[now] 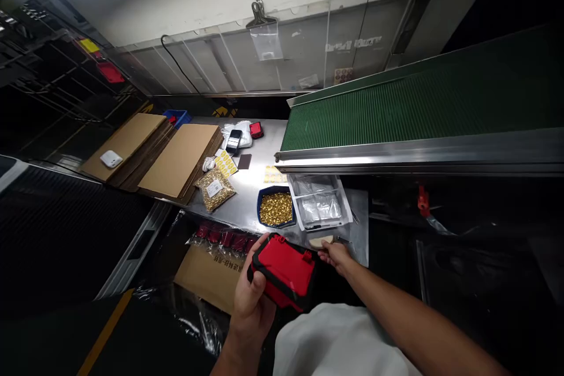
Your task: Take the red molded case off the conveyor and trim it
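Observation:
My left hand is wrapped round a red box with black edges and red latches, held tilted above the table's front edge. At that edge, my right hand has its fingertips pinched on the rim of a flat, cream-coloured pad. Whether the pad is cloth or sponge I cannot tell. Just beyond it stands a white tray with clear plastic bags. A dark blue bin of small gold-coloured metal pieces is to the tray's left.
A green conveyor belt slopes up to the right. Left on the metal table lie a bag of gold pieces, sticker sheets and cardboard stacks. Below is a carton with wrapped red items.

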Tool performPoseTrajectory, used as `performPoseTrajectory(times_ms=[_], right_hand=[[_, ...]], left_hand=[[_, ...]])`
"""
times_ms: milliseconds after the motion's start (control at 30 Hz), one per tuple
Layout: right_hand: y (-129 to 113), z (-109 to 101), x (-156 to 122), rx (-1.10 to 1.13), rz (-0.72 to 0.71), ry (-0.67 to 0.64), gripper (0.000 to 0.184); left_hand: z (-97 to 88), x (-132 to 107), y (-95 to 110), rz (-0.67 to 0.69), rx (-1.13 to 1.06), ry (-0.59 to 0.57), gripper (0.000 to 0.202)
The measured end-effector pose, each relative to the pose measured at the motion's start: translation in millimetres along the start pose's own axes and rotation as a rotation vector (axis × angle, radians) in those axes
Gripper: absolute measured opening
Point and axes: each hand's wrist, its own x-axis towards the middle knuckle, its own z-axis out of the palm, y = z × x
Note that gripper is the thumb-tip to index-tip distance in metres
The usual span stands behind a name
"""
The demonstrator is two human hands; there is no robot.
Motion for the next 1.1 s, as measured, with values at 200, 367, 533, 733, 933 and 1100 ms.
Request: performPoseTrajectory(times_ms=[200,367,533,733,933,1100], right_hand=[[8,9,20,-0.059,-0.044,0.080,0.017],[15,12,31,-0.213,-0.103,0.124,0.026],[15,-4,27,-0.477,-0.337,0.212,0.025],[16,-67,12,-0.885,-0.756,0.418,0.036],[13,-96,26,-1.176,-0.841,0.393,0.026],[7,-97,28,-1.237,-0.875,0.373,0.020]], left_hand=[[1.8,-4,3,0.028,0.023,0.050,0.076],[6.4,-8,10,0.042,0.139,0.048,0.087],[2.4,-8,22,0.086,0.272,-0.006,0.102],[0.1,3,36,0.256,0.377,-0.088,0.101],[9.0,6,47,0.289,0.392,-0.054,0.100],[15.1,5,51,0.333,0.456,-0.108,0.098]])
